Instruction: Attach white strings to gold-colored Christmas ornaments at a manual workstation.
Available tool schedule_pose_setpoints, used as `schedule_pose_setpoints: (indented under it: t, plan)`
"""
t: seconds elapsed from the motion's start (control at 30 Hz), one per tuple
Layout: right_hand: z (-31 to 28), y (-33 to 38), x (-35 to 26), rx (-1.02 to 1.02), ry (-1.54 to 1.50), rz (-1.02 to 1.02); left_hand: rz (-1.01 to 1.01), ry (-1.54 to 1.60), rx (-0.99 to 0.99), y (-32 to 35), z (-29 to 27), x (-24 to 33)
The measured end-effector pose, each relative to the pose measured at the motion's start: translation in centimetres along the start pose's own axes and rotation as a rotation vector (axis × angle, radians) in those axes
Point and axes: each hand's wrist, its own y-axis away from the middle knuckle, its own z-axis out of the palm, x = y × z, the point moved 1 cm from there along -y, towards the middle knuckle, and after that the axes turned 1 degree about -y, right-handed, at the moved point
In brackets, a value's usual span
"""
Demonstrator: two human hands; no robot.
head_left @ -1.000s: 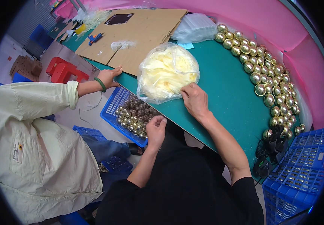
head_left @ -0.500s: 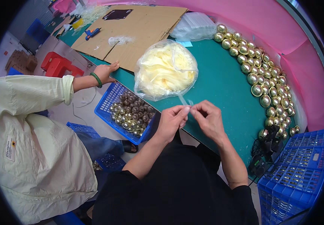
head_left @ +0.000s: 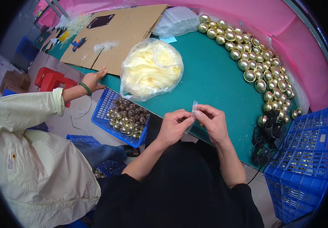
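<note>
A narrow translucent strip (head_left: 194, 105) stands up between my two hands, near the front edge of the green table (head_left: 205, 76). My left hand (head_left: 174, 126) pinches it from one side, thumb and fingertips together. On the other side my right hand (head_left: 214, 123) grips it too, with the fingers curled. The strip's lower part shows below the fingertips, partly hidden by them. Just beyond my left hand sits a clear plastic bag (head_left: 150, 72) filled with pale yellow ribbon-like material.
Shiny gold half-domes (head_left: 261, 72) line the table's right side, with black cabled devices (head_left: 264, 152) nearby. Blue crates (head_left: 301, 163) stand at right. Domes fill a blue basket (head_left: 102, 114) at left. A co-worker's hand (head_left: 93, 79) touches the cardboard (head_left: 122, 34), where a glue gun (head_left: 78, 44) lies.
The strip has turned more upright between my fingers, and my hands have shifted slightly. The whole view has swung, so the bag and the domes appear further left.
</note>
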Motion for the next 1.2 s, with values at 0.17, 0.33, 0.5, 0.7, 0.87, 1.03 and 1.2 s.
schedule_pose_setpoints:
  t: [0.17, 0.33, 0.5, 0.7, 0.87, 1.03, 1.2]
  plan:
    - [0.3, -0.1, 0.4, 0.037, -0.082, -0.107, 0.020, -0.092, 0.022, 0.3, 0.5, -0.5]
    - [0.0, 0.2, 0.0, 0.030, 0.070, -0.120, 0.126, -0.133, 0.147, 0.1, 0.0, 0.0]
    - [-0.4, 0.3, 0.6, -0.064, 0.331, -0.226, 0.119, -0.110, 0.104, -0.6, 0.0, 0.2]
    - [-0.2, 1.0, 0.7, -0.022, 0.021, 0.071, -0.012, -0.046, 0.083, -1.0, 0.7, -0.1]
    - [-0.3, 1.1, 1.4, 0.144, 0.167, -0.097, -0.134, 0.009, 0.005, -2.2, 1.0, -0.8]
    - [-0.9, 1.0, 0.3, 0.248, 0.638, -0.639, -0.256, 0.146, -0.065, -3.4, 1.6, -1.1]
    - [-3.3, 0.8, -0.1, 0.349, 0.760, -0.679, -0.347, 0.173, -0.172, -6.1, 3.8, -0.8]
